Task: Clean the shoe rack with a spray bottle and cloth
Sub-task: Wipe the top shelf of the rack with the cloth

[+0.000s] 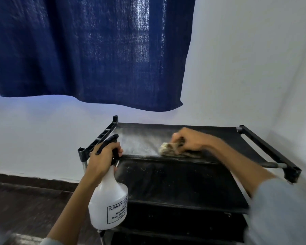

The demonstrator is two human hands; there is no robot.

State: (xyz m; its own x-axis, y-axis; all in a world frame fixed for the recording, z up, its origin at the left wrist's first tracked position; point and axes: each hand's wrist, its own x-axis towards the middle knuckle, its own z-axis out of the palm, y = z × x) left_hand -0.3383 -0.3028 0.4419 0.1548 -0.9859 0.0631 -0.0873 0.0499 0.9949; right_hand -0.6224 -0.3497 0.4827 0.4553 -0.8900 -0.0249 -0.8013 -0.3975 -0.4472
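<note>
Left hand (102, 156) grips white spray bottle (108, 198) by its trigger head at the black shoe rack (268, 147) front-left corner, right hand (187, 141) clutches crumpled cloth (170, 149) on the wet top shelf; risk: dusty lower shelf gets skipped.

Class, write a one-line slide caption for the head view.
Left hand holds a spray bottle while right hand presses a cloth onto the shoe rack.

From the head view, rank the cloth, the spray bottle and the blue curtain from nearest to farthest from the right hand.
1. Cloth: gripped under the right hand on the rack's top shelf.
2. Spray bottle: to the left, held by the left hand.
3. Blue curtain: hanging above, behind the rack.
</note>
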